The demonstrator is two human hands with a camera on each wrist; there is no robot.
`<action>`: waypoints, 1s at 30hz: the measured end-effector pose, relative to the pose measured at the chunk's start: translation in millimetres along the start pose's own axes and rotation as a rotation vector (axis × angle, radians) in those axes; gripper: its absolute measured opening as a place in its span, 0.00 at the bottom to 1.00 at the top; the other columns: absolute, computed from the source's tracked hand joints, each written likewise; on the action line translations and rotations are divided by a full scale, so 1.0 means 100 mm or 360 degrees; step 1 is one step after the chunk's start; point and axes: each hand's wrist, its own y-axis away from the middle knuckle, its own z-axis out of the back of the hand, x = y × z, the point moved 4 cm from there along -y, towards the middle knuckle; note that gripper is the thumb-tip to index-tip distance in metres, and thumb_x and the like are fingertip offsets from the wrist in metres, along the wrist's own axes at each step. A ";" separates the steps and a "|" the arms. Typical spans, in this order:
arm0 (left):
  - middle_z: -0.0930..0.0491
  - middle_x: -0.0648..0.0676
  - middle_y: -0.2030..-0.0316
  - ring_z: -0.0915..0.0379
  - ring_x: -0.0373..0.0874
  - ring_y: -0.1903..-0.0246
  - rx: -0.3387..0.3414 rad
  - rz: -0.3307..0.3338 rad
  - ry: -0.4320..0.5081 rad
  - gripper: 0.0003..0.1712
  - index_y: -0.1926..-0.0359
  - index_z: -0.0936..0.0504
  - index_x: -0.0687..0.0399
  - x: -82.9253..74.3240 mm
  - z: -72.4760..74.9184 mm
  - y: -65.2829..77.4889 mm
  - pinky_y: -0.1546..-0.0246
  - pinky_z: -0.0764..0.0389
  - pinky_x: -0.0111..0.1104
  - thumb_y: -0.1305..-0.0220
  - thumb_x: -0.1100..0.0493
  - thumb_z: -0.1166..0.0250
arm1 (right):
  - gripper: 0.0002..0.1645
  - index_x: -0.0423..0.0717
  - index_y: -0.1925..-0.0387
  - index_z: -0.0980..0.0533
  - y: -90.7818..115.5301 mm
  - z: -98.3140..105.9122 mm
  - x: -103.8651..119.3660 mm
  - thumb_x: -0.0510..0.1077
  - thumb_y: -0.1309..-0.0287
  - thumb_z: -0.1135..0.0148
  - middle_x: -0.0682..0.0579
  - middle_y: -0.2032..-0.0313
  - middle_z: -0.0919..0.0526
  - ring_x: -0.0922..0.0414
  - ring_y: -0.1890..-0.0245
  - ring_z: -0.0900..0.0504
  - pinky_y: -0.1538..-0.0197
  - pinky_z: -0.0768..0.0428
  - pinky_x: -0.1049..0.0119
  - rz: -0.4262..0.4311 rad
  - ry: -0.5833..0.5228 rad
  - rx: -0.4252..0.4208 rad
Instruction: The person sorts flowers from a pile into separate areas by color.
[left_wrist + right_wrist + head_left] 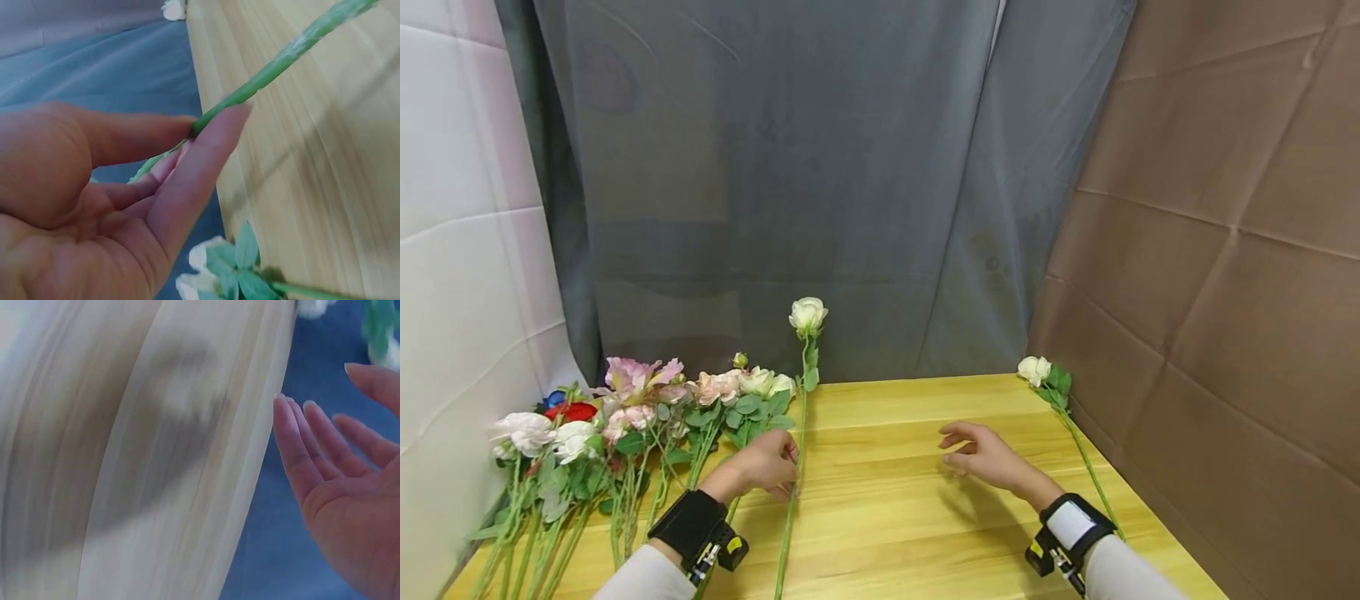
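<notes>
Between thumb and fingertips, my left hand (767, 463) pinches the green stem of a white rose (808, 316). That flower stands above the table's far edge, its stem slanting down toward the near side. In the left wrist view the stem (275, 65) passes between the thumb and index finger of the left hand (125, 187). My right hand (988, 457) hovers over the table with fingers loosely bent, holding nothing. The right wrist view shows that hand (350, 475) with its fingers apart. Another white rose (1034, 370) lies at the table's right side.
On the left of the wooden table (880, 533) lie several flowers: white blooms (523, 433), a red flower (571, 412), a pink flower (632, 379), peach flowers (718, 387) and white roses (760, 382). A grey curtain (812, 183) hangs behind; a brown cloth (1225, 250) borders the right.
</notes>
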 end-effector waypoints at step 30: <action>0.20 0.59 0.67 0.16 0.54 0.70 -0.0232 -0.0385 -0.0015 0.08 0.55 0.25 0.69 -0.36 -0.30 -0.28 0.71 0.12 0.39 0.33 0.71 0.37 | 0.10 0.32 0.53 0.28 -0.17 -1.35 0.80 0.30 0.34 0.39 0.42 0.60 0.22 0.49 0.64 0.13 0.57 0.11 0.51 -0.0022 -0.0474 0.0196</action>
